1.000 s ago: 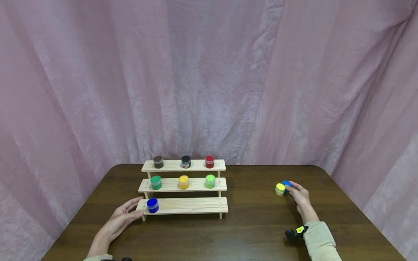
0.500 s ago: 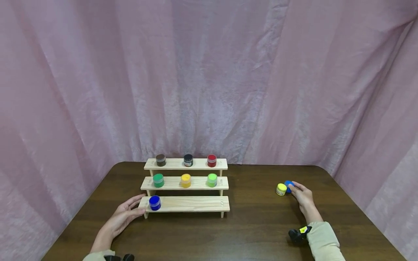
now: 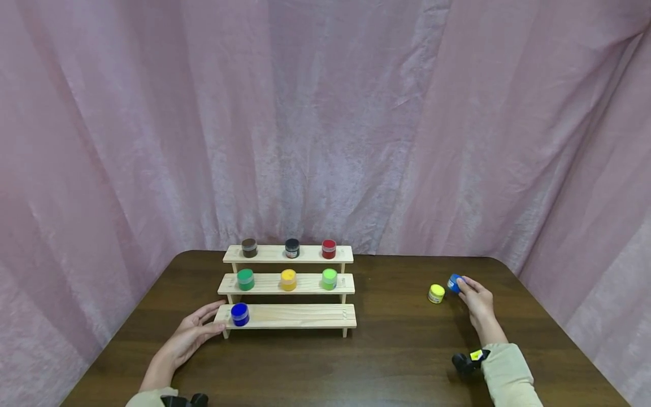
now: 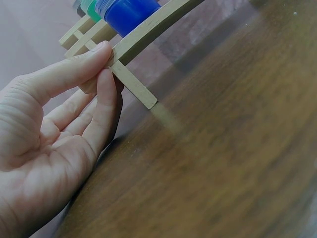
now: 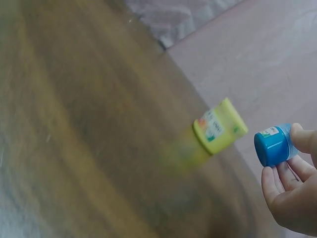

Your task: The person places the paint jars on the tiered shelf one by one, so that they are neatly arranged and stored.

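My left hand (image 3: 187, 338) pinches the left end of the lowest step of a pale wooden three-step rack (image 3: 300, 316), thumb on top and fingers beneath, as the left wrist view shows. A dark blue paint jar (image 3: 240, 314) stands on that step near the thumb. Over the right side of the table my right hand (image 3: 477, 302) holds a lighter blue paint jar (image 5: 273, 146) between thumb and fingers, tilted and raised off the wood. Beside it a yellow paint jar (image 3: 435, 293) stands upright on the table.
Green (image 3: 246, 279), orange-yellow (image 3: 288, 280) and light green (image 3: 329, 278) jars stand on the middle step. Brown (image 3: 249, 247), black (image 3: 292, 248) and red (image 3: 328, 249) jars stand on the top one. A pink curtain (image 3: 325, 124) hangs behind the brown table (image 3: 396, 350).
My right hand has lifted the lighter blue jar up from beside the yellow jar and drawn it slightly right, tilting it. My left hand keeps its hold on the rack.
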Tool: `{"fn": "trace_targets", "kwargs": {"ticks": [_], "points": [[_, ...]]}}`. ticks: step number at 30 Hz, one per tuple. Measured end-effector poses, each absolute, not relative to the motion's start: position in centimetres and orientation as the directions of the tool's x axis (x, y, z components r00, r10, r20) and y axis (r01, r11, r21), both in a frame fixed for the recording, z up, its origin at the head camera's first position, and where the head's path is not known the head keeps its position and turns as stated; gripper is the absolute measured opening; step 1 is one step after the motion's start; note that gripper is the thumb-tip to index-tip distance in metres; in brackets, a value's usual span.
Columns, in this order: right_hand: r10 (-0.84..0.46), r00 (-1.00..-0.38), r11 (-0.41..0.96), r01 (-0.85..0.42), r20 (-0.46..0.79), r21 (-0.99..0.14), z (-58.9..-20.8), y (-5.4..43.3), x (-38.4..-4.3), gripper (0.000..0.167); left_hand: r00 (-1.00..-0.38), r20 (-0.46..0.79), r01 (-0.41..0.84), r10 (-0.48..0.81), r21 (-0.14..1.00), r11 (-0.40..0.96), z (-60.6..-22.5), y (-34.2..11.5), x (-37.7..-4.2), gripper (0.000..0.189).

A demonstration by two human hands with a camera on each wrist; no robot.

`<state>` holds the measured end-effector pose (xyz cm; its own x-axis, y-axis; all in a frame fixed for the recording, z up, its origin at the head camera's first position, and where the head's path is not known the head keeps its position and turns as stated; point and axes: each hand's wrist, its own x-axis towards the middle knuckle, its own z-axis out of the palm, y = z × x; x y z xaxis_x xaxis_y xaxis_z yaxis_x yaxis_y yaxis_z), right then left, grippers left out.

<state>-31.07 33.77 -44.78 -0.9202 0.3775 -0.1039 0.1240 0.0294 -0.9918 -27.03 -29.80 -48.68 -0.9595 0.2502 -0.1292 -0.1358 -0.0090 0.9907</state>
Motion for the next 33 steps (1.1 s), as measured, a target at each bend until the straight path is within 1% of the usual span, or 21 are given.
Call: {"fn": "trace_targets", "kwargs": {"ticks": [3, 11, 17, 24, 30, 33], "points": [[0.391, -0.915, 0.02, 0.114, -0.097, -0.993, -43.8, 33.2, -31.1, 0.062, -0.962, -0.123, -0.125, 0.245, 0.992, 0.007, -48.7, -29.8, -27.0, 0.069], [0.344, -0.933, 0.025, 0.125, -0.109, -0.992, -42.1, 32.0, -31.0, 0.064, -0.961, -0.125, -0.128, 0.248, 0.992, 0.005, -48.8, -29.7, -27.1, 0.069], [0.322, -0.944, 0.02, 0.082, -0.071, -0.996, -41.0, 30.7, -30.8, 0.065, -0.962, -0.121, -0.123, 0.244, 0.992, 0.006, -48.7, -29.7, -27.1, 0.07], [0.231, -0.973, 0.055, 0.045, -0.031, -0.997, -39.8, 28.9, -30.7, 0.067, -0.96, -0.13, -0.133, 0.249, 0.991, 0.003, -48.6, -29.9, -27.2, 0.074], [0.174, -0.985, 0.122, 0.026, -0.004, -0.992, -39.2, 27.4, -30.8, 0.065, -0.959, -0.134, -0.14, 0.251, 0.99, -0.004, -48.6, -29.9, -27.1, 0.075], [0.149, -0.989, 0.126, 0.011, 0.008, -0.992, -38.9, 26.7, -30.8, 0.063, -0.959, -0.132, -0.137, 0.252, 0.991, -0.003, -48.6, -29.9, -27.1, 0.073]]}}
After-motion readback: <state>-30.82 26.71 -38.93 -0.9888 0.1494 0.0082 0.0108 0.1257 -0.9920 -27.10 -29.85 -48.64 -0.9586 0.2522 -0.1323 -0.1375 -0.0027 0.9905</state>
